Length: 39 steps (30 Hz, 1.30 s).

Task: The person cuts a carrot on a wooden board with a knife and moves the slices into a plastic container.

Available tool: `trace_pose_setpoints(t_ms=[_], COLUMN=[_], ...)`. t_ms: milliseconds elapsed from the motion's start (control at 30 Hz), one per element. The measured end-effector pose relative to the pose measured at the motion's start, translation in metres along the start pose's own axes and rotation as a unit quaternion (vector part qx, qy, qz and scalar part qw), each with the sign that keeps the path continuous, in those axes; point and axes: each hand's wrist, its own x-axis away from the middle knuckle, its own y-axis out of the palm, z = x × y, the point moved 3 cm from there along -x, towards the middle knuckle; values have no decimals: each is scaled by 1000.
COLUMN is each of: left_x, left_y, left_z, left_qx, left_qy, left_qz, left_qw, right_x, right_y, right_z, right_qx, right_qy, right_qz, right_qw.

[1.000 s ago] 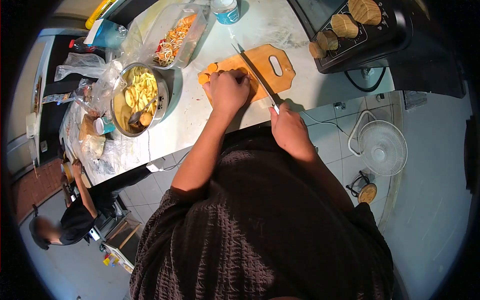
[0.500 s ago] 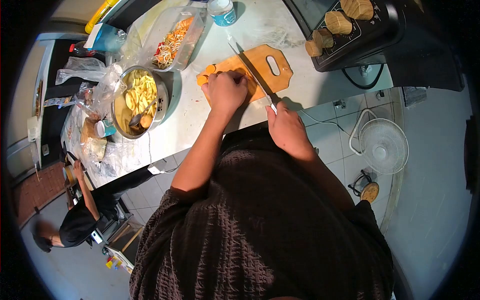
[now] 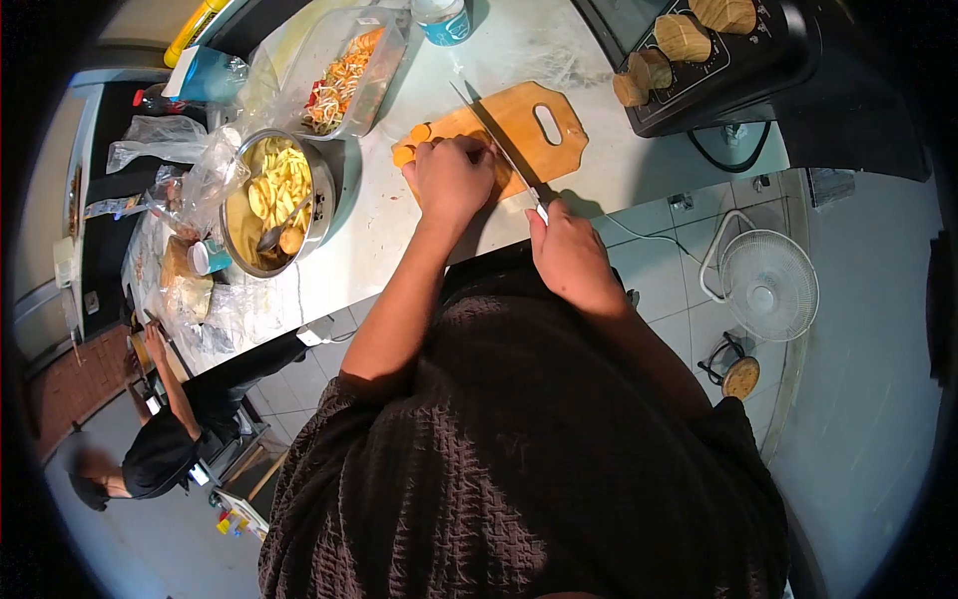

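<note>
A long knife (image 3: 506,146) lies across a wooden cutting board (image 3: 564,150), its blade pointing up and left. My right hand (image 3: 573,258) is closed round the knife's white handle at the board's near edge. On the board's left half, my left hand (image 3: 454,180) is curled, fingertips down beside the blade, over an orange piece that is mostly hidden under the fingers. Round orange slices (image 3: 403,156) lie on the board just left of that hand.
Left of the board stand a metal pot (image 3: 321,205) of yellow pieces with a spoon and a plastic container (image 3: 384,85) of shredded vegetables. A black oven (image 3: 738,75) is at the upper right, a white fan (image 3: 766,287) on the floor. Another person (image 3: 165,449) is at lower left.
The view has shifted slightly. Both hands keep nearly the same places on the board and knife, with the blade still close beside my left fingertips.
</note>
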Motion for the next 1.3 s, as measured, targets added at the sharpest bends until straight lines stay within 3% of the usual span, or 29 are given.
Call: trace_pose_setpoints(t_ms=[133, 200, 533, 1300], left_x=[0, 1, 3, -2], left_y=[1, 1, 0, 1], left_z=[-1, -1, 0, -4], left_qx=[1, -36, -4, 6], left_qy=[2, 35, 35, 27], left_qz=[-1, 41, 26, -7], left_qw=[1000, 998, 999, 1000], right_x=[-2, -2, -10, -2], right_y=[1, 2, 1, -2], right_z=[-3, -5, -14, -2], right_qx=[7, 14, 23, -9], right_qy=[15, 25, 55, 17], right_qz=[-18, -22, -35, -12], right_qw=[1000, 999, 998, 1000])
